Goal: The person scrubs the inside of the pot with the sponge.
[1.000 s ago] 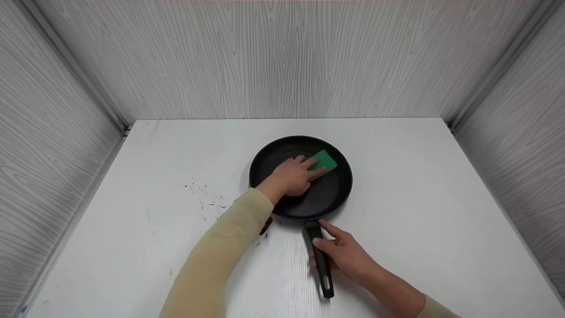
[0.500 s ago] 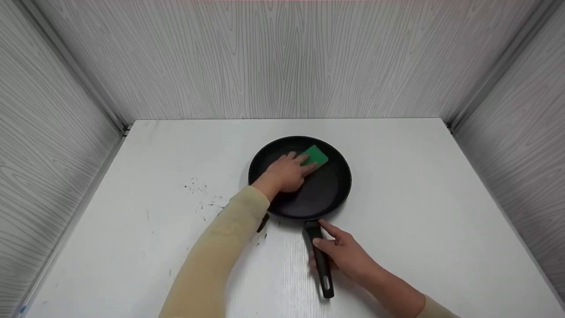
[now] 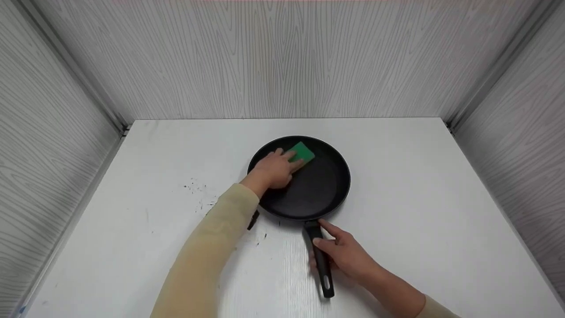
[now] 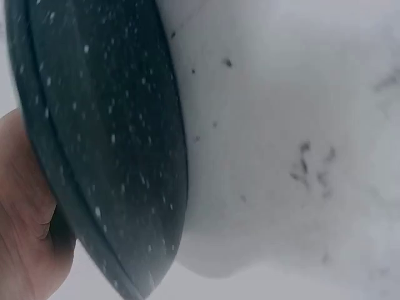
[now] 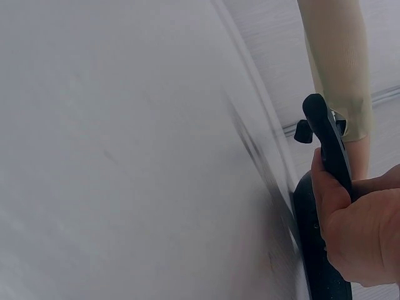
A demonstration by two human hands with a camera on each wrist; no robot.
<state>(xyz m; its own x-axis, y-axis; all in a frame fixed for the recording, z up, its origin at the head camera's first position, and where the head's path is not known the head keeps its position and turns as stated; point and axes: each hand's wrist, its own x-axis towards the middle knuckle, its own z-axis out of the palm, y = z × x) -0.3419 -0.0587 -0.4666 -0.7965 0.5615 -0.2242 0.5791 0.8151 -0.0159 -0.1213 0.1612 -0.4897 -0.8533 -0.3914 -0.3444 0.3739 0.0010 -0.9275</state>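
Observation:
A black frying pan (image 3: 309,194) lies on the white table, its handle (image 3: 327,278) toward me. Inside it, near the upper left of the base, my left hand (image 3: 276,168) rests with spread, fairly straight fingers on a green sponge (image 3: 303,152). The part of the sponge under the fingers is hidden. My right hand (image 3: 346,256) grips the handle close to the pan, thumb on top and fingers passing beneath. In the left wrist view, the pan's speckled outer wall (image 4: 119,137) covers most of my left hand (image 4: 25,219). The right wrist view shows my right hand (image 5: 365,231) around the handle.
Dark specks (image 3: 194,187) mark the white table (image 3: 410,198) left of the pan. Grey wood-grain panels (image 3: 282,57) stand at the back and both sides. A small black object (image 3: 253,220) shows beneath my left sleeve (image 3: 216,238).
My left hand has slid the sponge left and slightly up across the pan's base. The right hand stays on the handle; the pan has barely shifted.

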